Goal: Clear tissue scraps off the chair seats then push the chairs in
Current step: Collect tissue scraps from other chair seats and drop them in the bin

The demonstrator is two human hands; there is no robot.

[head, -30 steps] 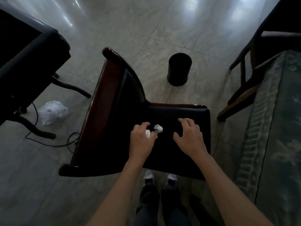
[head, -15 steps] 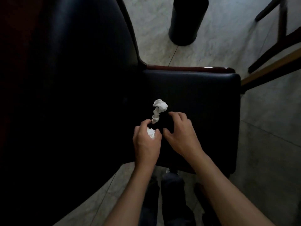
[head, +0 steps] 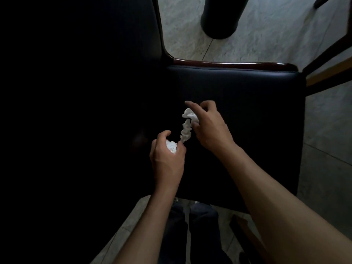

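A dark padded chair seat (head: 247, 96) fills the middle of the head view, its tall black backrest (head: 95, 73) taking up the left. My left hand (head: 167, 159) grips a small crumpled white tissue scrap (head: 171, 146). My right hand (head: 207, 126) pinches the top of a long twisted white tissue scrap (head: 187, 124) just above the seat; its lower end hangs close to my left hand.
A black cylindrical bin (head: 222, 16) stands on the marble floor beyond the seat. Wooden legs of another chair (head: 327, 50) are at the upper right. My legs and shoes (head: 190, 225) are below the seat's near edge.
The camera has come closer to the seat. My right hand has reached the long tissue scrap and taken hold of its top. My left hand keeps its small scrap.
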